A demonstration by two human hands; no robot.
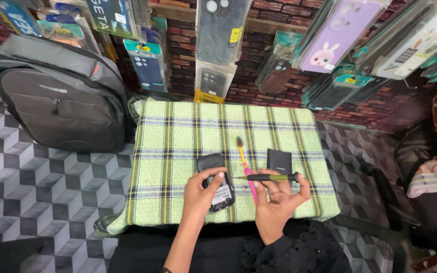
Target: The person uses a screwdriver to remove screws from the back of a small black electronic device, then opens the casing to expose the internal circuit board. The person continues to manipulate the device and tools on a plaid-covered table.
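Observation:
A small black keypad phone [217, 181] lies on a green checked cloth [178, 141]. My left hand [201, 194] presses down on it, fingers over its lower half. My right hand [279, 199] grips a slim screwdriver [271, 177] with a black and green handle, held level with its tip pointing left toward the phone. Under the screwdriver lies a toothbrush [245, 164] with a pink handle and yellow head, running away from me. A flat black battery-like block [279, 162] rests on the cloth just beyond my right hand.
A grey backpack [59, 96] leans at the left on the cube-patterned surface [26, 192]. Packaged phone cases [218, 35] hang along the brick wall behind the cloth. A dark chair with folded fabric [433, 179] sits at the right.

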